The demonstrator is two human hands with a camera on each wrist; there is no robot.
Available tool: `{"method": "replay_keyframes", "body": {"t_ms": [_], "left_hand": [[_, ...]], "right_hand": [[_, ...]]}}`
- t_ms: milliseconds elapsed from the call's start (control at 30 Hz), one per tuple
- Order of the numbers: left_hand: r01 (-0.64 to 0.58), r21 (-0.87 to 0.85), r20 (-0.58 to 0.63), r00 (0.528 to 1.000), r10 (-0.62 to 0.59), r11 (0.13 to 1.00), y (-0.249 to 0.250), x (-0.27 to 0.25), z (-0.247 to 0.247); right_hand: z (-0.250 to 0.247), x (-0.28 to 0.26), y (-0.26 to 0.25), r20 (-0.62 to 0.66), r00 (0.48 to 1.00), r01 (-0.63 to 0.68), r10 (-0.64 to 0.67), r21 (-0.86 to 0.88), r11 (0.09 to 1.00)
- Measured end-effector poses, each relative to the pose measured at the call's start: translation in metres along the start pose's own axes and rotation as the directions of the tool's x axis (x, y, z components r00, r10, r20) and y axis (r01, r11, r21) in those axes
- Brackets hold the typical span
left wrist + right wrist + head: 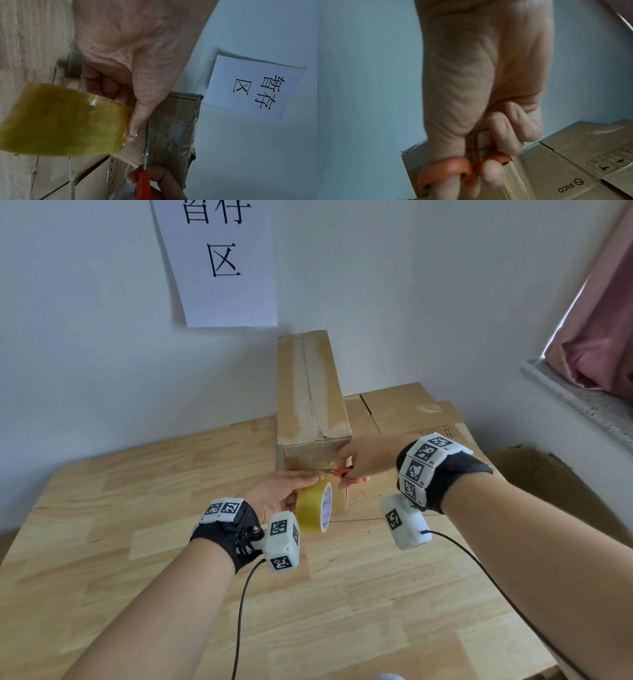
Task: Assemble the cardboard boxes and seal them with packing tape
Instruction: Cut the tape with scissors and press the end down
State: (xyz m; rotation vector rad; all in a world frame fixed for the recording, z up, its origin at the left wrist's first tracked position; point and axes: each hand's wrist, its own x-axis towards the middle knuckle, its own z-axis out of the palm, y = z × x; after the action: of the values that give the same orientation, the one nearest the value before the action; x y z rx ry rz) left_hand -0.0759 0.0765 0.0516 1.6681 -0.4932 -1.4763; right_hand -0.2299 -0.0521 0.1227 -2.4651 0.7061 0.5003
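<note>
My left hand (277, 494) grips the yellow tape roll (314, 506) beside the tall cardboard box (310, 392). My right hand (368, 458) has its fingers curled through the red-handled scissors (346, 475), blades at the tape.

tape roll (313, 507): translucent yellow | scissors (347, 475): orange-red handles | box (310, 392): brown | table (137, 508): pale wood

Head view high, facing down-forward; wrist views close; all share taped box (310, 392) end.
</note>
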Motion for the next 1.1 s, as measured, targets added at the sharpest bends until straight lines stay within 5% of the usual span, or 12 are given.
{"method": "replay_keyframes", "body": {"t_ms": [567,800,933,1033,1100], "left_hand": [[0.027,0.105,-0.025,0.999,-0.025,0.994,0.002,-0.001,-0.002],[0.049,0.08,-0.044,0.998,-0.045,0.996,-0.01,-0.003,0.001],[0.071,0.126,-0.023,0.997,-0.069,0.989,-0.015,-0.005,0.005],[0.064,0.142,0.02,0.998,-0.067,0.988,-0.016,-0.006,0.011],[0.062,0.132,0.068,0.995,-0.071,0.989,-0.017,-0.005,0.015]], "right_hand": [[0.011,0.012,0.0,0.001,0.999,0.045,-0.045,0.064,0.997],[0.031,-0.008,0.035,0.326,0.931,-0.254,0.165,0.255,0.933],[0.058,-0.019,0.072,0.343,0.882,-0.458,0.323,0.457,0.763],[0.095,-0.027,0.105,0.329,0.795,-0.527,0.509,0.791,0.312],[0.122,-0.034,0.125,0.301,0.716,-0.486,0.63,0.863,0.139]]}}
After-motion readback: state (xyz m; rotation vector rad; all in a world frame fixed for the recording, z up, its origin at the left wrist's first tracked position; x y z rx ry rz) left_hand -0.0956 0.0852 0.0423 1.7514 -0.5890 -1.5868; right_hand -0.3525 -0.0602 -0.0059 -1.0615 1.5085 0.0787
